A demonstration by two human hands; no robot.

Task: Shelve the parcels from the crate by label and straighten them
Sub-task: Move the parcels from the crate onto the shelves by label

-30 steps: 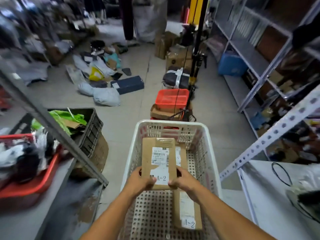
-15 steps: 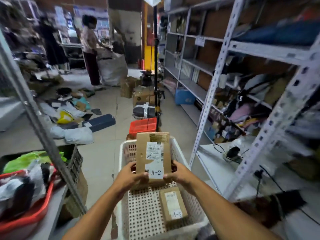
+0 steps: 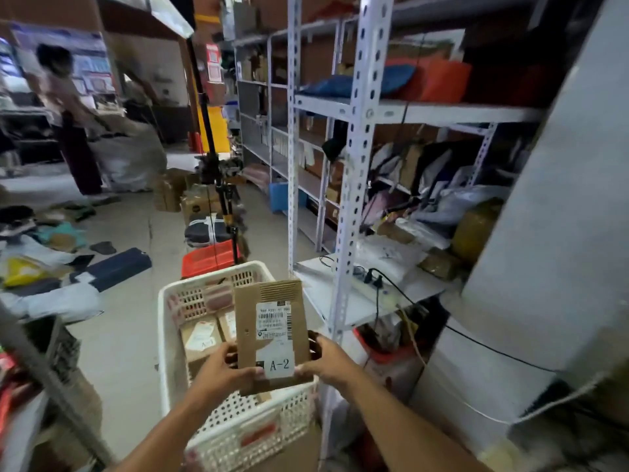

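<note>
The parcel [image 3: 270, 335] marked A-2 has swung right toward the shelving [image 3: 357, 165], left hand [image 3: 221, 369] and right hand [image 3: 326, 362] gripping its lower edges above the crate [image 3: 170, 335].

We've got a matt brown cardboard parcel [image 3: 272, 335] at lower centre, with a ribbed corrugated patch near its top and a smooth white paper label [image 3: 274, 320]. Below it we see the crate [image 3: 238, 434], white perforated plastic, scuffed and slightly glossy. To the right we have a shelf post [image 3: 360, 137] in pale painted metal, punched with holes. Upper right, a blue bag [image 3: 343, 85] looks like sheeny plastic film. The floor [image 3: 136, 318] reads as dull, smooth concrete.
</note>
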